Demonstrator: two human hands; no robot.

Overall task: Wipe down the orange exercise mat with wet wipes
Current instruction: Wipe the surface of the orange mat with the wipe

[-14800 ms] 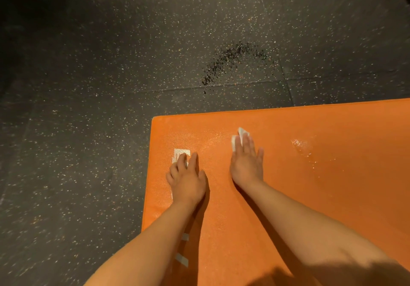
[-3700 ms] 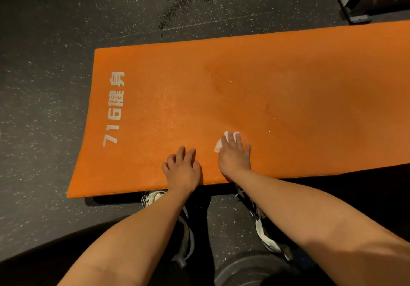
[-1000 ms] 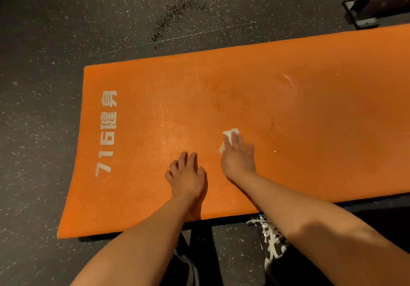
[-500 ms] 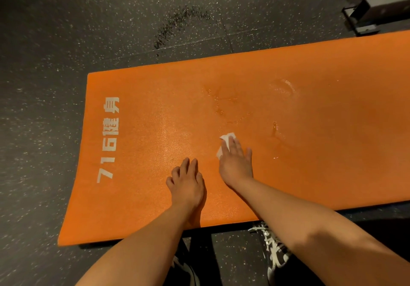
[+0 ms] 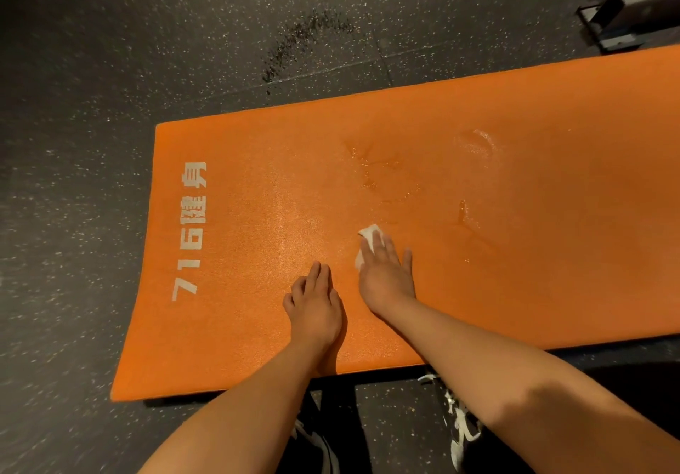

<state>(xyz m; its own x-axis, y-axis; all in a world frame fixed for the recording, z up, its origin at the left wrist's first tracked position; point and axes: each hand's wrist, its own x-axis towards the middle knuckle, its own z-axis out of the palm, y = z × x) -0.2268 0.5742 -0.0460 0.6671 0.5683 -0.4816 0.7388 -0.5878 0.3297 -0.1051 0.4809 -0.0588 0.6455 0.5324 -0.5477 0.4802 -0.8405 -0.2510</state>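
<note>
Dark speckled floor (image 5: 110,69) w/ orange mat (image 5: 515,150) lying on it, equipment base (image 5: 618,32) top rt.

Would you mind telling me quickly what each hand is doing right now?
Left hand: open, resting flat on the orange mat, holding nothing.
Right hand: open, pressing a white wipe flat onto the mat.

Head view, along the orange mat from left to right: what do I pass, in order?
On the orange mat: white lettering → left hand, flat on the mat → right hand, pressing the wet wipe → shiny wet patch.
</note>
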